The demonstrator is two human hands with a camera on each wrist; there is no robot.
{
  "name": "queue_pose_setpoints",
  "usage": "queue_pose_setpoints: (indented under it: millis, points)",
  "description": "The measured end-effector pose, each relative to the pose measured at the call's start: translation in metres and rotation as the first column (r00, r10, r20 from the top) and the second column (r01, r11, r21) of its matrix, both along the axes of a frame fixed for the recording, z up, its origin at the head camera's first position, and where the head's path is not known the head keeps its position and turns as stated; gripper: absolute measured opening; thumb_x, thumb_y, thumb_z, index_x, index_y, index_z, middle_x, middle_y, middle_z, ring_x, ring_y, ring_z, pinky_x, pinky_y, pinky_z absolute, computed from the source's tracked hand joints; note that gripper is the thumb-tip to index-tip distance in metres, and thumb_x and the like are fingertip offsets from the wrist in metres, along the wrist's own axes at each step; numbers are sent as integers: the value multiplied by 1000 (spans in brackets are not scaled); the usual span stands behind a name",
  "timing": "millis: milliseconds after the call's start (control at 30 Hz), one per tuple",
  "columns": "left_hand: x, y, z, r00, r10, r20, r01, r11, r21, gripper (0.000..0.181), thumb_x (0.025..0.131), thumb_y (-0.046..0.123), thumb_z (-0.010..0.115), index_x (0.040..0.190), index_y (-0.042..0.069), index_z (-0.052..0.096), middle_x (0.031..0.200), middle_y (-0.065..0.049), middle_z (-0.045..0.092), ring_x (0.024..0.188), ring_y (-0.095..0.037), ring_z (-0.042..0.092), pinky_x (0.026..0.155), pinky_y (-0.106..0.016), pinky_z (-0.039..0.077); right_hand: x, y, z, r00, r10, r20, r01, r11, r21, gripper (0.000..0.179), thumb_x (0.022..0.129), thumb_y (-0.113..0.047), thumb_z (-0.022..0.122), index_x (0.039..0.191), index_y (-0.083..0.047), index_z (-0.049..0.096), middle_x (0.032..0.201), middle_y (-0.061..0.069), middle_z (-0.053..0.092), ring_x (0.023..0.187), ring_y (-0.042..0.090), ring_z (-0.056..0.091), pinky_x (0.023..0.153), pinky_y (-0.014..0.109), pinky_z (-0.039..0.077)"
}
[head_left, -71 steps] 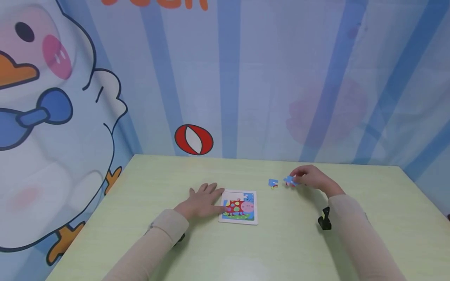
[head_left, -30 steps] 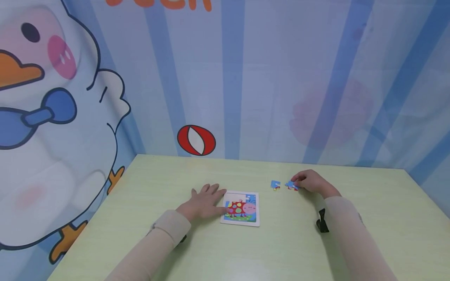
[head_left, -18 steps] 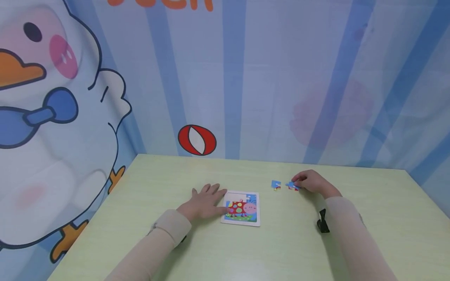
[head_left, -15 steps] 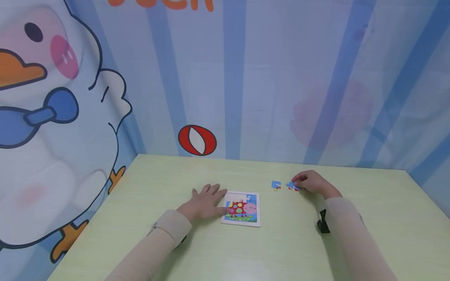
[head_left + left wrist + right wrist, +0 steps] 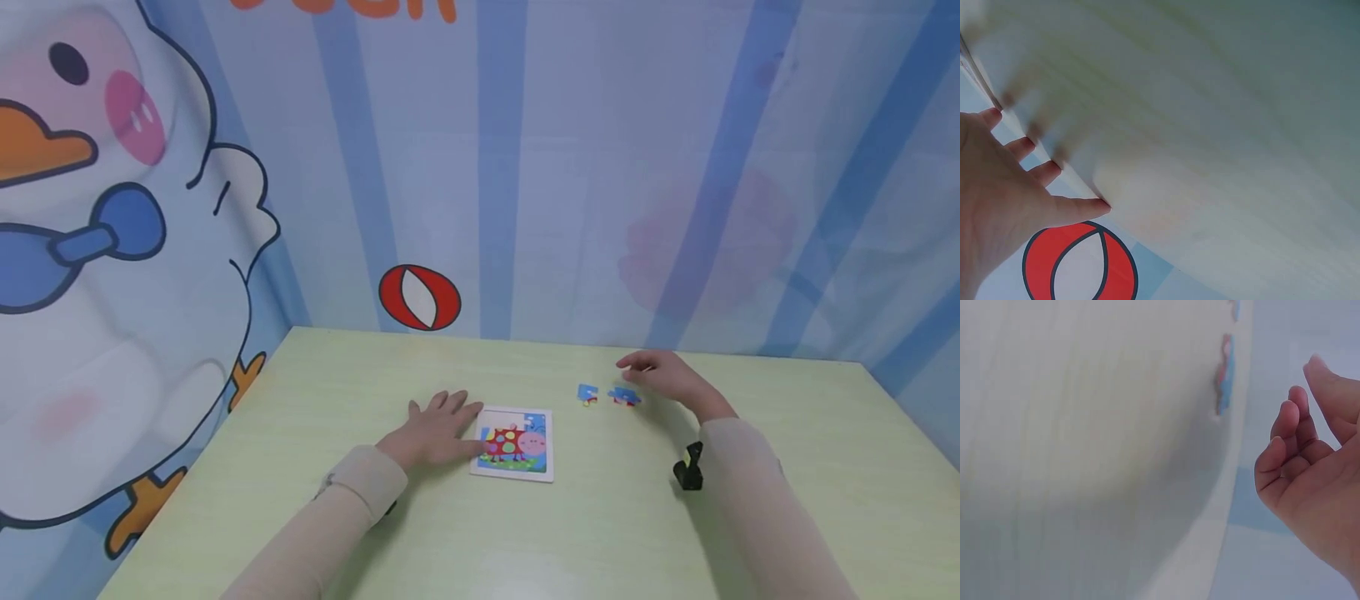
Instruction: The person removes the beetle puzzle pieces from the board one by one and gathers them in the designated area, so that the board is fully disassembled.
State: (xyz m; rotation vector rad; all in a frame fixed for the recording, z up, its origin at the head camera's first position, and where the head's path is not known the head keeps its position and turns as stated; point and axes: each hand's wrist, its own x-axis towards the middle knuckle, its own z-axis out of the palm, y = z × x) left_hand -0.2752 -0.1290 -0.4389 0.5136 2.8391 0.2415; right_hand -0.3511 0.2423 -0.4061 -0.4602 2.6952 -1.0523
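In the head view, a white-framed jigsaw puzzle (image 5: 551, 450) lies on the table, showing a spotted red body and a pink face, with a bare pale patch at its upper left. My left hand (image 5: 431, 433) spreads its fingers flat at the frame's left edge, the thumb and a fingertip touching it. To the right lie two loose blue jigsaw pieces, the left piece (image 5: 587, 394) and the right piece (image 5: 624, 396). My right hand (image 5: 670, 382) hovers just above and behind the right piece. In the right wrist view its fingers (image 5: 1286, 419) are loosely bent, thumb apart, holding nothing.
The pale table (image 5: 450, 550) ends at a blue striped backdrop (image 5: 555, 208) with a printed white duck (image 5: 150, 358) and a red ball (image 5: 442, 300). Black wrist gear (image 5: 688, 468) hangs below the right sleeve.
My right hand has let go of the right jigsaw piece and lifted up and away from it; the piece stays on the table beside the other one. The left hand has not moved.
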Motion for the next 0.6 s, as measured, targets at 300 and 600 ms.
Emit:
queue_pose_setpoints:
  millis: [300, 600]
  points:
    - [-2, -2, -2, 1000, -15, -4, 15, 1000, 7, 77, 90, 65, 47, 152, 22, 31, 159, -8, 22, 146, -38, 15, 105, -74, 13, 6, -19, 13, 997, 81, -9, -82, 995, -61, 43, 97, -25, 58, 131, 2, 55, 117, 17, 58, 108, 32, 55, 90, 46, 47]
    - [0, -2, 1, 1000, -12, -3, 12, 1000, 8, 76, 90, 63, 49, 152, 21, 32, 159, -9, 23, 145, -39, 15, 105, -74, 14, 12, -48, 17, 987, 159, -26, -160, 981, -111, 37, 95, -17, 61, 126, 4, 58, 102, 10, 61, 94, 27, 58, 85, 46, 49]
